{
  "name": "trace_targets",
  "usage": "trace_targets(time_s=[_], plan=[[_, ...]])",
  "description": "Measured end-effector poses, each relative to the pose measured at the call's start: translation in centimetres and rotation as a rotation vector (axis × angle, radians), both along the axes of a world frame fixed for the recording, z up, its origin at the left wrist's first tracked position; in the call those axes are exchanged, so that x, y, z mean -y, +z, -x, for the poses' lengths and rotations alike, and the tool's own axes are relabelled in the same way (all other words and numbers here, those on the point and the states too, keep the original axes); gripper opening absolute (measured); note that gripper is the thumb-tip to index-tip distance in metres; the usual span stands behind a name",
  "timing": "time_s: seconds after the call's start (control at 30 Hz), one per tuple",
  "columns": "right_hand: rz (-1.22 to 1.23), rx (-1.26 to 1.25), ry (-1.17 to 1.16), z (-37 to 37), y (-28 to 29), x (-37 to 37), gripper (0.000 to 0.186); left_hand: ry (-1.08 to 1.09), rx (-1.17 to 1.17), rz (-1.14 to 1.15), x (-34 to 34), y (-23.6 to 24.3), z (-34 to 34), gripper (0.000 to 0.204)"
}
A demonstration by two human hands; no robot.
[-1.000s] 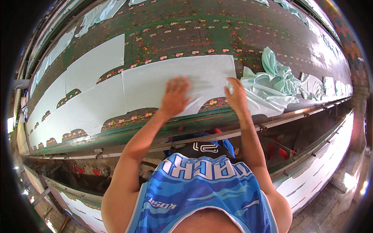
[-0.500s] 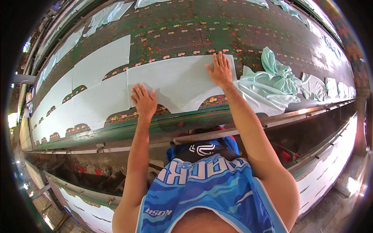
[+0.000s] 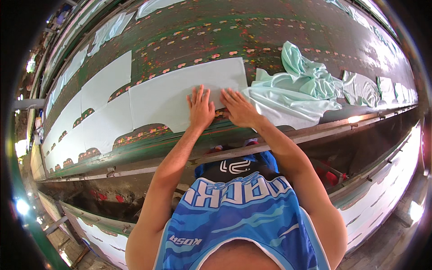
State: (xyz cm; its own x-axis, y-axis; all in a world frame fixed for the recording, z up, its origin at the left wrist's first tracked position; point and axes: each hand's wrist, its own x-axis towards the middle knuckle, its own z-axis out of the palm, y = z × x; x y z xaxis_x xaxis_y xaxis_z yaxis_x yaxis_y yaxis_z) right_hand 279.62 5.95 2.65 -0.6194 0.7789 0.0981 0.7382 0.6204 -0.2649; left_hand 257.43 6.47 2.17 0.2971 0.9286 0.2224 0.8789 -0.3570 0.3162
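Note:
A pale mint cut fabric piece (image 3: 175,87) lies flat along the near side of a long dark table (image 3: 297,29), its lower edge curved. My left hand (image 3: 200,109) rests flat on the piece, fingers stretched out. Just to its right, my right hand (image 3: 238,108) lies palm down near the piece's lower right, fingers extended and angled up and left. Neither hand holds anything. Beyond my right hand sits a crumpled heap of mint fabric (image 3: 301,85), folded over itself and shiny.
More flat fabric pieces (image 3: 108,119) run in rows to the left. Further right, several loose pieces (image 3: 360,87) lie along the edge. A metal rail (image 3: 198,160) borders the table's near side. Behind me stands another table with white fabric (image 3: 382,198).
My right hand has come down and left from the piece's upper right corner. My left hand has moved right, so both are now close together. The view has shifted slightly right.

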Motion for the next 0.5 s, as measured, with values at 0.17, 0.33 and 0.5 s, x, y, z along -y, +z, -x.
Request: trace_targets(time_s=[0.17, 0.33, 0.5], plan=[[0.896, -0.116, 0.011, -7.5, 7.5, 4.0, 0.049, -0.128, 0.264, -0.072, -2.5, 1.6, -9.5, 0.028], [0.613, -0.612, -0.267, -15.7, 8.1, 6.7, 0.031, -0.146, 0.163, -0.052, -3.9, 3.4, -15.8, 0.02], [0.593, -0.711, -0.449, -18.9, 7.6, 6.5, 0.038, -0.164, 0.229, 0.014, -3.6, 6.1, -17.7, 0.016]])
